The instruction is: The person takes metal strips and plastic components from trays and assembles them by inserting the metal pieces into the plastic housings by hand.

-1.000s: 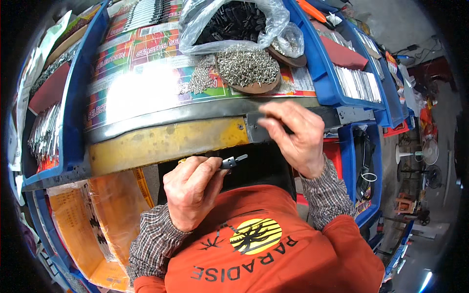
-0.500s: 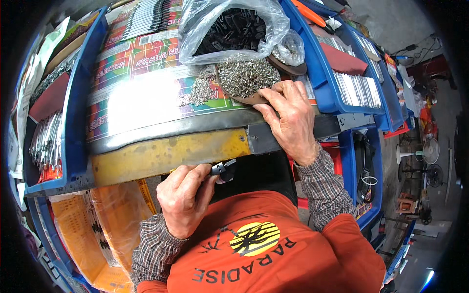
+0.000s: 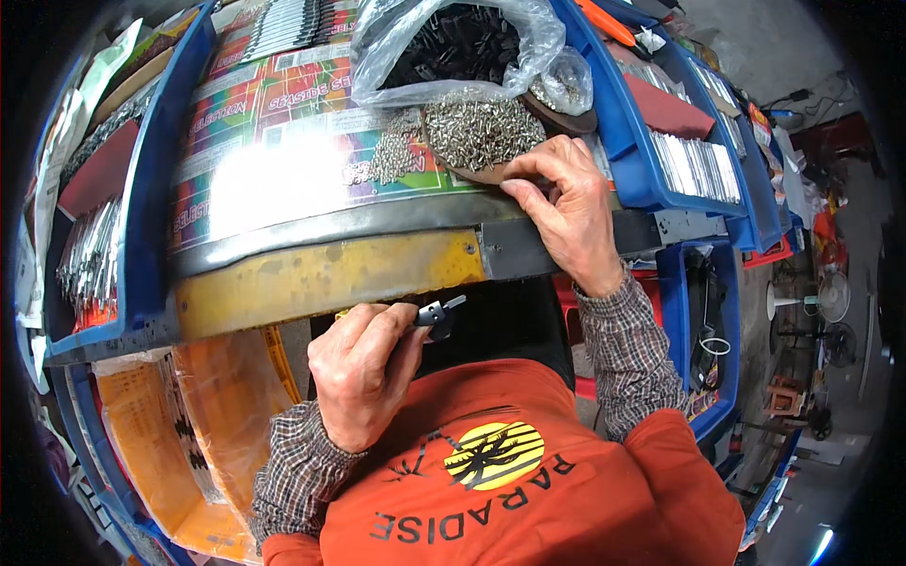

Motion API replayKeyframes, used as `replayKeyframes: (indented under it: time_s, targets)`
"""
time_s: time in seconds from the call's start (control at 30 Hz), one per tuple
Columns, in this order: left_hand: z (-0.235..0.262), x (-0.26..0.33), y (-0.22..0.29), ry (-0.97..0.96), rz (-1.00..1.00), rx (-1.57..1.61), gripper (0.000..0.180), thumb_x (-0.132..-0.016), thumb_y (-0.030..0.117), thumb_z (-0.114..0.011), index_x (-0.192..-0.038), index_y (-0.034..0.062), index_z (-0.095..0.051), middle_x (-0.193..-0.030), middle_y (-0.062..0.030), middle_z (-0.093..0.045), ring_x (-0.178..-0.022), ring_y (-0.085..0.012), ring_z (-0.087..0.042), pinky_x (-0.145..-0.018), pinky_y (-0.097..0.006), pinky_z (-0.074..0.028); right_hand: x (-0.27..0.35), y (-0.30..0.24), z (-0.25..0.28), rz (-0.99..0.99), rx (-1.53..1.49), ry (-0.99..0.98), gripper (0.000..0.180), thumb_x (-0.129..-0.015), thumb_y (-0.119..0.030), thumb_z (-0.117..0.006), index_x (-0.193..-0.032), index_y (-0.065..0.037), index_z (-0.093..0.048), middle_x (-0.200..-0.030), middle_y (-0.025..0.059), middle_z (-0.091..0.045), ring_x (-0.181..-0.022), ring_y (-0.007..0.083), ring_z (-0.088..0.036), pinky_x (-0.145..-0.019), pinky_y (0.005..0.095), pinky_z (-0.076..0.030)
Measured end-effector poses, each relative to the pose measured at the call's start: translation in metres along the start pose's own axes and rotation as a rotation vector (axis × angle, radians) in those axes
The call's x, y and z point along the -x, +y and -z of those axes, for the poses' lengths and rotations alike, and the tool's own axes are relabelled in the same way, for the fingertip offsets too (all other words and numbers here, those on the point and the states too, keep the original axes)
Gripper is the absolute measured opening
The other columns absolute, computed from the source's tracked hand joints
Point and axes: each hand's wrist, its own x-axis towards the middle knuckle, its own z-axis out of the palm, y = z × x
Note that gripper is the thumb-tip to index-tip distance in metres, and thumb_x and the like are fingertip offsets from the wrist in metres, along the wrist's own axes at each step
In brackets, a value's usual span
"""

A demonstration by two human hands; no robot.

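My left hand is closed around a small dark metal part whose tip sticks out to the right, just below the yellow front edge of the bench. My right hand reaches up onto the bench top, its fingertips pinched at the near edge of a brown dish heaped with small silver screws. Whether a screw is between those fingers cannot be seen. Loose screws lie scattered on the colourful printed sheet left of the dish.
A clear plastic bag of dark parts sits behind the dish. Blue bins with metal strips flank the bench on the right, another blue bin on the left. An orange plastic bag hangs below left.
My right hand has moved up from the bench's front edge onto the top, reaching the screw dish. My left hand has stayed below the edge with the dark part.
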Motion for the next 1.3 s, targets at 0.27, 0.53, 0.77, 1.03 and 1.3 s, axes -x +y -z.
replayKeyframes:
  time_s: [0.27,0.53,0.77,1.03,1.3]
  targets:
    - [0.001,0.003,0.006,-0.059,0.074,0.041,0.020,-0.070,0.000,-0.074,-0.087,0.0023,-0.063,-0.071,-0.0101,-0.056,-0.061,-0.0267,-0.058,-0.055,-0.035,-0.046,0.011,-0.019,0.004,-0.009,-0.094,0.019,0.007,-0.076,-0.003,-0.067,-0.082,-0.001,-0.064,-0.075,0.0082,-0.058,-0.068,0.0225,-0.055,-0.062,0.0334,-0.044]
    - [-0.001,0.005,0.015,-0.079,0.060,0.036,0.020,-0.071,0.002,-0.075,-0.087,0.0031,-0.063,-0.070,-0.0091,-0.056,-0.060,-0.0260,-0.057,-0.054,-0.035,-0.046,0.051,-0.060,0.003,0.010,-0.522,-0.213,0.008,-0.079,0.000,-0.068,-0.085,0.001,-0.063,-0.083,0.0097,-0.063,-0.079,0.0183,-0.060,-0.070,0.0285,-0.048]
    - [-0.006,0.008,0.016,-0.027,-0.037,-0.020,0.020,-0.070,0.004,-0.075,-0.085,0.0051,-0.062,-0.068,-0.0071,-0.054,-0.057,-0.0241,-0.055,-0.051,-0.034,-0.045,0.064,-0.063,0.001,-0.133,-0.663,-0.320,0.008,-0.081,-0.001,-0.068,-0.087,0.003,-0.064,-0.091,0.0096,-0.063,-0.084,0.0151,-0.061,-0.073,0.0263,-0.050]
    - [-0.006,0.011,0.020,-0.059,-0.041,-0.093,0.021,-0.070,0.001,-0.074,-0.087,0.0040,-0.063,-0.074,-0.0089,-0.060,-0.064,-0.0250,-0.060,-0.056,-0.034,-0.048,0.068,-0.064,0.001,-0.229,-0.658,-0.336,0.007,-0.083,-0.002,-0.067,-0.088,0.002,-0.065,-0.092,0.0086,-0.064,-0.082,0.0125,-0.061,-0.072,0.0252,-0.051]
    - [-0.011,0.011,0.014,0.000,-0.132,-0.149,0.024,-0.067,0.005,-0.074,-0.088,0.0040,-0.062,-0.070,-0.0065,-0.054,-0.057,-0.0221,-0.055,-0.050,-0.033,-0.045,0.072,-0.065,-0.010,0.134,-0.364,-0.084,0.013,-0.075,0.002,-0.069,-0.085,-0.001,-0.062,-0.085,0.0109,-0.064,-0.076,0.0240,-0.063,-0.067,0.0310,-0.051]
